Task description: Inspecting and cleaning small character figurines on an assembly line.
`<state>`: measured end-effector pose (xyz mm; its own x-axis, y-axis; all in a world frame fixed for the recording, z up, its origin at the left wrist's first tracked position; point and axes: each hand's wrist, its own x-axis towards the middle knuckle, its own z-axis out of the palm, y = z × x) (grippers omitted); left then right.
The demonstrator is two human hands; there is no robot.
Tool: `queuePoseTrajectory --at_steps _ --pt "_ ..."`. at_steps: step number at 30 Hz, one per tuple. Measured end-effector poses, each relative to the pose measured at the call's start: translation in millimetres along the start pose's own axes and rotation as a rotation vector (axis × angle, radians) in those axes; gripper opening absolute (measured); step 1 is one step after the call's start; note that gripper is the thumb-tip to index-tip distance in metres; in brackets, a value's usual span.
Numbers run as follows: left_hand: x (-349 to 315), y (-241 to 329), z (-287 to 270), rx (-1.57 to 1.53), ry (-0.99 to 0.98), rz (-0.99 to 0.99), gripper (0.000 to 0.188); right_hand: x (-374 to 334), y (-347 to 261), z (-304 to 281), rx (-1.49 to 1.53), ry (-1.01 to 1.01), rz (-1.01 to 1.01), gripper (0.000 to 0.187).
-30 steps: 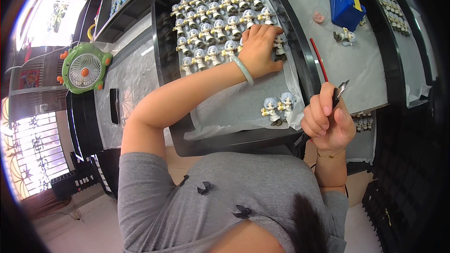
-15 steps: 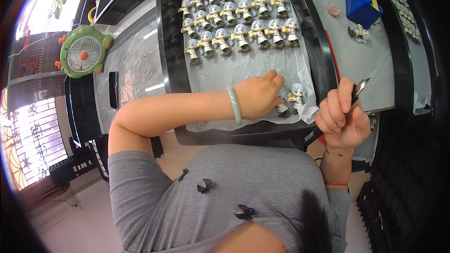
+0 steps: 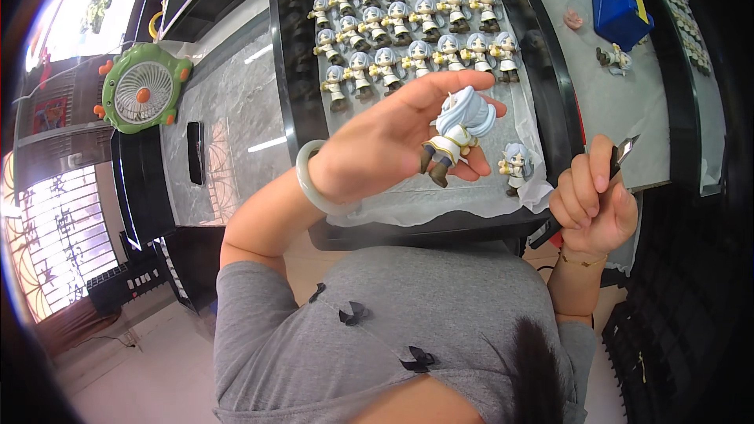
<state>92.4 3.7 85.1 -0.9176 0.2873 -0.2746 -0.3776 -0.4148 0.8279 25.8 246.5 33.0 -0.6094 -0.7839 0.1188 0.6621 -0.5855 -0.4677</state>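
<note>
At the left, a green fan (image 3: 144,95) with orange knobs stands beside a grey work surface (image 3: 236,122), on which a dark, flat, oblong object (image 3: 195,152) lies. Next comes the person's left hand (image 3: 373,145), a pale bangle (image 3: 309,180) at its wrist, reaching over a black tray (image 3: 432,232) lined with white paper. Its fingers are curved around a small figurine (image 3: 455,132), held above the tray with the pale-blue hair toward the upper right and the dark boots toward the lower left; how the fingertips meet it is partly hidden. Rows of similar figurines (image 3: 398,22) lie beyond the hand, and a single figurine (image 3: 515,166) lies near the tray's lower right corner. Farther right, the right hand (image 3: 593,208) has its fingers closed around a craft knife (image 3: 626,151), blade pointing up. Beyond it are a pinkish lump (image 3: 573,19), a blue tape dispenser (image 3: 616,0) and another figurine lying on its side (image 3: 615,60).
</note>
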Motion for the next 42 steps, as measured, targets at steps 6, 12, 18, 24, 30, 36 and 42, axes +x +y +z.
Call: queuePoseTrajectory --at_steps 6,12,18,24,30,36,42 --pt "-0.8 -7.1 -2.3 0.102 -0.069 0.183 0.093 0.1 -1.2 1.2 0.0 0.022 -0.013 0.028" --pt "-1.9 -21.0 -11.4 0.354 -0.055 0.394 0.079 1.3 0.1 1.2 0.015 0.015 -0.004 0.028" --pt "-2.7 -16.9 -10.8 0.941 -0.01 0.563 0.069 2.0 0.6 0.2 0.018 0.009 -0.011 0.027" --pt "-5.5 -14.1 -6.6 1.256 0.109 0.508 0.059 2.2 0.2 -2.7 0.033 -0.004 -0.012 0.026" --pt "-4.6 -17.4 -10.7 1.294 0.102 0.535 0.061 3.2 1.6 -2.8 0.037 -0.009 -0.018 0.026" --pt "-7.6 -18.0 -13.5 1.131 0.023 0.419 0.061 4.6 3.8 -2.8 0.044 -0.003 -0.016 0.027" --pt "-38.3 10.9 -73.3 0.66 0.191 0.271 0.064 1.5 3.8 -4.2 0.05 0.0 -0.032 0.028"
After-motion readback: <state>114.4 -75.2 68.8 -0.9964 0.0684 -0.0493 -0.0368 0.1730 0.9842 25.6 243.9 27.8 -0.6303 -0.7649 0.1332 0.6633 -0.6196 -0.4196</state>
